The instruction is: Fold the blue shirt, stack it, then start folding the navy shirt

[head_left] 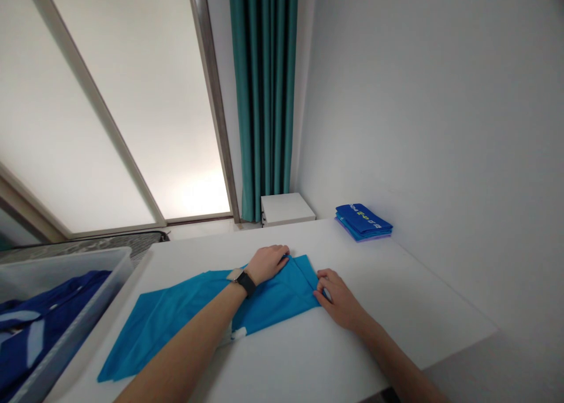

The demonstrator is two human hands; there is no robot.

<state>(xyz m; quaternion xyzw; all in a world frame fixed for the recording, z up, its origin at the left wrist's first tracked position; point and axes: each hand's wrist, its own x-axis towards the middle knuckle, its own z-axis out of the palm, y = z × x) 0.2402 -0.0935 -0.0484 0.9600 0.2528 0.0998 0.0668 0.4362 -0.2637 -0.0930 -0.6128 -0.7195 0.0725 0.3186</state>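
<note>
White table (396, 285) carrying a turquoise garment (185, 315) laid flat across its near middle, partly folded at the right end; at the left edge, a clear plastic bin (79, 256) holding dark blue clothes (26, 332), and by the far right wall, a stack of folded blue garments (363, 221). Left hand (267, 263) resting palm down on the far edge of the fold, fingers pressed together, black wristwatch (245, 282) at the wrist. Right hand (339, 303) at the fold's right edge, thumb and fingertips (321, 286) pinching the cloth.
</note>
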